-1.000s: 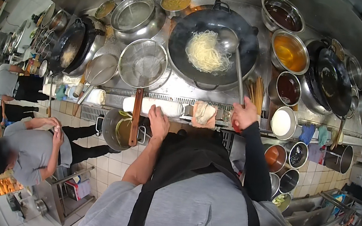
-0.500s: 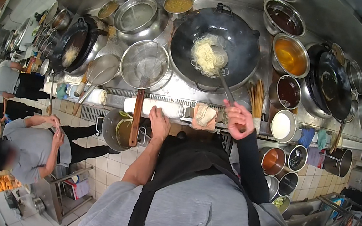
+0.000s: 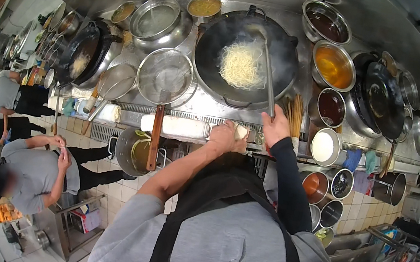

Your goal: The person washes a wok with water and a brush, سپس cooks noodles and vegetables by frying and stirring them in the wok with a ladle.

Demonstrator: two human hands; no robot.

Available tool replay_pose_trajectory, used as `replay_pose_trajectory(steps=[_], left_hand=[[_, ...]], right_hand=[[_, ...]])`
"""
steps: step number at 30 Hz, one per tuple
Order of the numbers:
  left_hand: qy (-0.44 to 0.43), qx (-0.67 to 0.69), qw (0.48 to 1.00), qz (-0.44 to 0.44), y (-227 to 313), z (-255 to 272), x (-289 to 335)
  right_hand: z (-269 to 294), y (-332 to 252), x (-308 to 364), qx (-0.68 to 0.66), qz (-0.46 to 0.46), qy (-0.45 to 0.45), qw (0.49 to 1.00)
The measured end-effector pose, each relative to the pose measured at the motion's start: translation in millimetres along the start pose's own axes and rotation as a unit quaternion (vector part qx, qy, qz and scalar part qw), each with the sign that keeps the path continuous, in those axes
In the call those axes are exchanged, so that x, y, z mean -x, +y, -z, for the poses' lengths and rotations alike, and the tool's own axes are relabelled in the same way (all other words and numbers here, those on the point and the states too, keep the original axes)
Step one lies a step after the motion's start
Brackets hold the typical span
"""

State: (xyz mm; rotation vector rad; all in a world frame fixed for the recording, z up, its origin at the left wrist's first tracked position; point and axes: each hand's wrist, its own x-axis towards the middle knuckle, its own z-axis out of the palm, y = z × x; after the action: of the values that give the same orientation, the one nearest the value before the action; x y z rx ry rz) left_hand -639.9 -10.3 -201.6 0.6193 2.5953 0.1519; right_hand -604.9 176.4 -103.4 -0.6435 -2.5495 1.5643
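Note:
Pale noodles [image 3: 240, 68] lie in a loose heap in the middle of a large black wok [image 3: 280, 67], with steam about them. My right hand [image 3: 276, 127] is wrapped round the handle end of a long metal ladle [image 3: 268, 74]. The ladle slants across the wok's right half, its bowl at the far inner wall, apart from the noodles. At the counter's front edge, my left hand [image 3: 223, 138] is closed on a folded, off-white cloth [image 3: 241, 133]; part of the cloth is hidden beneath the fingers.
Left of the wok, a round strainer [image 3: 164, 75] rests with its wooden handle over the edge, near a steel pot [image 3: 157, 18]. Bowls of amber liquid [image 3: 335, 67] and dark sauce [image 3: 331, 107] line the right. Bamboo sticks [image 3: 295, 116] stand beside my right hand. A co-worker [image 3: 39, 174] stands left.
My left hand has moved right from the white towel roll onto the folded cloth. My right hand has pushed the ladle forward, its bowl leaving the noodles for the wok's far wall.

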Motion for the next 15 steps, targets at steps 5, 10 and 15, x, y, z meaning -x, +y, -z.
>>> replay_pose_trajectory(steps=[5, 10, 15], left_hand=[[0.044, -0.032, 0.998, -0.035, -1, -22, -13], [0.012, 0.04, 0.999, -0.009, -10, -22, -11], [-0.169, 0.725, 0.668, 0.018, -43, -10, 29]], right_hand=[[3, 24, 5, -0.193, -0.178, -0.205, 0.943], [12, 66, -6, 0.192, 0.093, -0.063, 0.975], [-16, 34, -20, 0.25, 0.041, -0.075, 0.964]])
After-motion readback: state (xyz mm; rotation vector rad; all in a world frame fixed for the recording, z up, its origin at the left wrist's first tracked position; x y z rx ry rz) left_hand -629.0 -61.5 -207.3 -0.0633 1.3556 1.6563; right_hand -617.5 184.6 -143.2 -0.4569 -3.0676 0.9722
